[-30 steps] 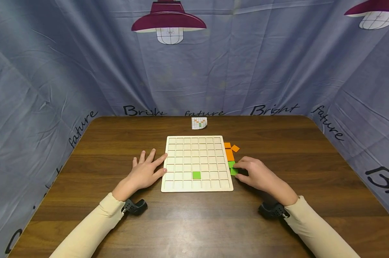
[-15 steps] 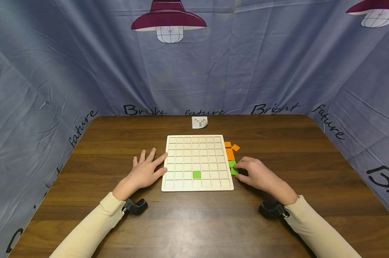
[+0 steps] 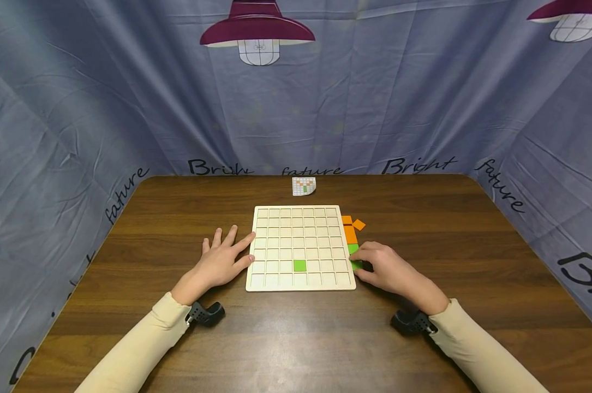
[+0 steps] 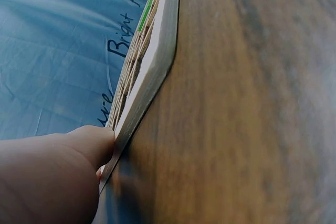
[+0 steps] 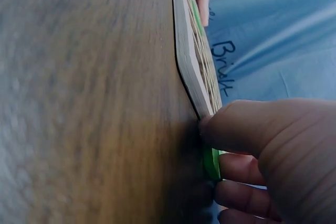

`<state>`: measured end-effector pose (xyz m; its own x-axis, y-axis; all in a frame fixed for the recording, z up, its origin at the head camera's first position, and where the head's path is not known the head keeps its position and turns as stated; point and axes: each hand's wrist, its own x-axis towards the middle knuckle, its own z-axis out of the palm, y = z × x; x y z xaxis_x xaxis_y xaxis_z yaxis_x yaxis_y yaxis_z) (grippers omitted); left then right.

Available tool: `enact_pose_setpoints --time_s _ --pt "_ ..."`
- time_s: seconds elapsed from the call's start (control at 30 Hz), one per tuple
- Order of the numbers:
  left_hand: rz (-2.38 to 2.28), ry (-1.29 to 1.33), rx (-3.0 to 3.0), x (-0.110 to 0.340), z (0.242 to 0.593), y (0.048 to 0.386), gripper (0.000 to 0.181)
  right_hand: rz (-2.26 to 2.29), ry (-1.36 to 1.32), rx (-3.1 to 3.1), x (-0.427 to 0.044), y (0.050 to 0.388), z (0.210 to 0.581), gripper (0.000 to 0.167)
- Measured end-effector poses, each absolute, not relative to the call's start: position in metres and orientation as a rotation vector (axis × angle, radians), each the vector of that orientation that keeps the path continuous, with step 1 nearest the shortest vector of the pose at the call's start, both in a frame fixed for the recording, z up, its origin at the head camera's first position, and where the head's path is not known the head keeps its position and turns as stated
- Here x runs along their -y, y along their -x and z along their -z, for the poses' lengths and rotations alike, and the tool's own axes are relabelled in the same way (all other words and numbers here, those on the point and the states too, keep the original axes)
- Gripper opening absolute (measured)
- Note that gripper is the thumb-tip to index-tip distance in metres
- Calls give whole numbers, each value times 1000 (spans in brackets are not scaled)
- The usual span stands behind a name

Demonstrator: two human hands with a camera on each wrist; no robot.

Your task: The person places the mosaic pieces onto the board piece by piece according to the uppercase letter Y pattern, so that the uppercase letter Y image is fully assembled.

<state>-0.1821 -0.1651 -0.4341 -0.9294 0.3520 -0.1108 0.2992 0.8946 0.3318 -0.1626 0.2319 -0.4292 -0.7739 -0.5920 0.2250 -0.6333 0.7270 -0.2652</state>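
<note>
A pale wooden grid board [image 3: 276,254] lies on the table with one green tile [image 3: 299,266] set in a cell of its second row from the front. Fingers spread, my left hand [image 3: 218,263] rests on the table, its index finger and thumb touching the board's left edge. At the board's right edge my right hand [image 3: 386,266] pinches a green square tile [image 5: 211,163] between thumb and fingers, partly covering it. Just behind those fingers lies another green tile [image 3: 353,248], its near part hidden.
Several orange tiles, including a larger-looking orange patch [image 3: 351,234] and a turned orange tile [image 3: 359,224], lie by the board's right side. Behind the board is a small paper card [image 3: 303,186] with a coloured grid pattern. A curtain [image 3: 296,120] hangs past the table's far edge.
My right hand has shifted slightly left, its index fingertip now at the board's right edge, over the nearer green tile. My left hand and the board stay in place.
</note>
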Motion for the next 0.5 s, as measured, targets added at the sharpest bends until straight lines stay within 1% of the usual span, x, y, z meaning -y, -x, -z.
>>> enact_pose_setpoints --time_s 0.5 --pt "-465 -481 -2893 165 432 179 61 -473 -1027 2773 -231 162 430 22"
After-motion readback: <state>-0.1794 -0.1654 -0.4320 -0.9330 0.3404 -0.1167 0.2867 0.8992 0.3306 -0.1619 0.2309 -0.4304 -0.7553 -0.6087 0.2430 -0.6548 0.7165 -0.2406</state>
